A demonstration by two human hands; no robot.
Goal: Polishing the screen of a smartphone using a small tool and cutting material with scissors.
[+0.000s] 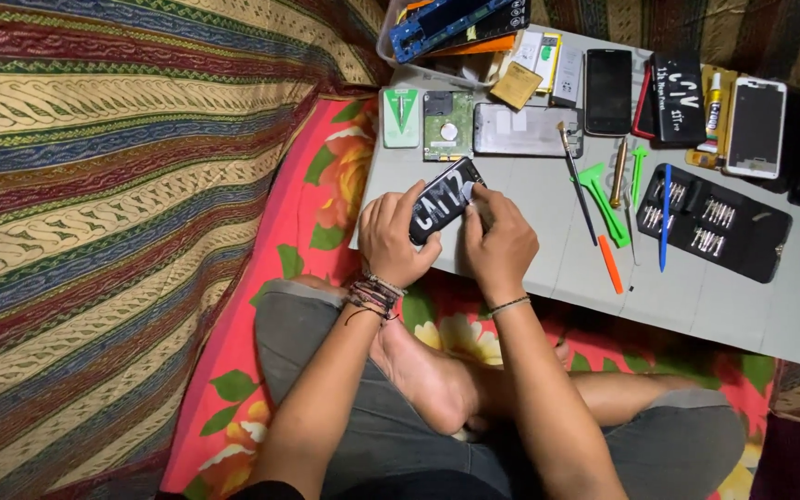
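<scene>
My left hand [393, 239] grips a black phone [443, 201] with white marks on its back, held tilted just above the near left part of a grey work mat [548, 268]. My right hand [500, 243] pinches the phone's upper right corner with thumb and fingers; something small and pale shows at the fingertips. Both wrists wear bracelets. My crossed legs and a bare foot lie below the hands.
On the mat lie a hard drive [447, 126], a phone back plate [523, 130], several phones [608, 91], green and orange pry tools [604, 206], a blue pen-like tool [665, 218] and a black bit case [713, 220]. A plastic tub [446, 28] stands behind. Striped cloth covers the left.
</scene>
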